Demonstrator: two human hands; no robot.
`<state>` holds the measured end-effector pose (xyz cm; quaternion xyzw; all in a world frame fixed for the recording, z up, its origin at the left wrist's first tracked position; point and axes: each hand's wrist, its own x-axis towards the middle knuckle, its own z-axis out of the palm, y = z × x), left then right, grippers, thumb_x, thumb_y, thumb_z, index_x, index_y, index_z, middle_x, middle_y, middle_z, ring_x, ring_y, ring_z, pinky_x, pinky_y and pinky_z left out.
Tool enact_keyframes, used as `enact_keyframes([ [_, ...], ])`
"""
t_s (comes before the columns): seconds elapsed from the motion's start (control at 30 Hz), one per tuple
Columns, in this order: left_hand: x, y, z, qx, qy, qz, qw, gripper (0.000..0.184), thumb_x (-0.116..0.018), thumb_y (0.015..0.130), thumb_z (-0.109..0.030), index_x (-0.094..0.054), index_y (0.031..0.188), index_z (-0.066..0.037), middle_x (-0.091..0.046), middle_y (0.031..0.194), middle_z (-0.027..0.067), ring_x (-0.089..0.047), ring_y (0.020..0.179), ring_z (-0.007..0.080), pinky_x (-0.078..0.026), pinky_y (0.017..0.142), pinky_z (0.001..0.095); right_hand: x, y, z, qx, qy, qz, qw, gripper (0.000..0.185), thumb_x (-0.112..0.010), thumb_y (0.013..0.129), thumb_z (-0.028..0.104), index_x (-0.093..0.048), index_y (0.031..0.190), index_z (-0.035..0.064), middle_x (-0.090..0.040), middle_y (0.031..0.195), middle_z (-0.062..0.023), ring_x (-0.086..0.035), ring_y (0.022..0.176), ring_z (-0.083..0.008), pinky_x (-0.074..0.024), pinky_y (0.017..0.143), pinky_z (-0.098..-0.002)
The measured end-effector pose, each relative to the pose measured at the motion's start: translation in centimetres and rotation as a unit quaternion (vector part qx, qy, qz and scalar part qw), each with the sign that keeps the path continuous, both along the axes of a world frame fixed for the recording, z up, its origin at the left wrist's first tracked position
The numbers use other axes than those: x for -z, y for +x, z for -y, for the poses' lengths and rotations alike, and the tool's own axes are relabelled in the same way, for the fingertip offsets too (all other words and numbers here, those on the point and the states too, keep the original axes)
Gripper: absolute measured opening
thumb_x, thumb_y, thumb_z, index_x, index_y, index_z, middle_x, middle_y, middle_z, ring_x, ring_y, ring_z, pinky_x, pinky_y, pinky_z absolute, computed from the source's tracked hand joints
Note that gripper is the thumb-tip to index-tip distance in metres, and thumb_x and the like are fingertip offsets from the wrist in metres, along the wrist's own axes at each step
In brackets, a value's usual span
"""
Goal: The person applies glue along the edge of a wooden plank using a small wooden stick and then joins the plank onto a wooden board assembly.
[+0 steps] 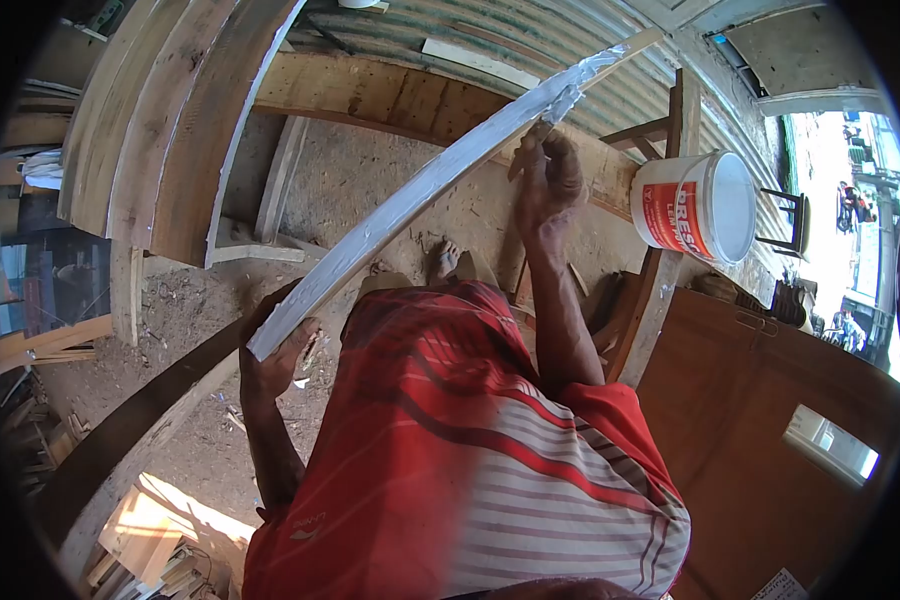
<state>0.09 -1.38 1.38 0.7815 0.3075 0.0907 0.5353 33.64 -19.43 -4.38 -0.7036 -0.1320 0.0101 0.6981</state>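
A long narrow wooden strip runs diagonally in front of me, its upper face coated with white paste almost to the far right end, where bare wood shows. My left hand grips the strip near its lower left end, with the fingers beneath it. Near the upper right part, my right hand is closed round a small brush-like tool, whose white-smeared tip touches the coated face. Most of the tool's handle is hidden in the fingers.
A white bucket with a red label stands at the right. Curved wooden boards rise at the upper left. A bench plank lies behind the strip. Wood offcuts are at the lower left, and a brown door panel is at the right.
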Motion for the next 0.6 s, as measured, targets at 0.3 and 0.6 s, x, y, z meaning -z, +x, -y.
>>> enact_keyframes([
  [0.3, 0.4, -0.4, -1.3, 0.009, -0.014, -0.008, 1.000, 0.043, -0.078, 0.089, -0.007, -0.065, 0.128, 0.003, -0.073, 0.112, 0.0131, -0.069, 0.103, 0.0206, -0.054, 0.092, 0.0353, -4.6, -3.0, 1.7, -0.056, -0.121, 0.191, 0.973, 0.025, -0.070, 0.096, 0.001, -0.066, 0.120, -0.0010, -0.072, 0.100, -0.0143, -0.070, 0.081, -0.0166, -0.0566, 0.071, -0.0309],
  [0.6, -1.4, -1.7, -2.6, -0.016, -0.047, -0.047, 0.998, 0.047, -0.078, 0.087, -0.011, -0.065, 0.129, 0.003, -0.072, 0.114, 0.0123, -0.067, 0.105, 0.0216, -0.052, 0.094, 0.0349, -8.2, 10.7, 9.4, 0.017, -0.345, 0.203, 0.916, 0.031, -0.064, 0.104, 0.018, -0.066, 0.129, 0.0001, -0.072, 0.090, -0.0068, -0.067, 0.075, -0.0110, -0.0531, 0.067, -0.0277],
])
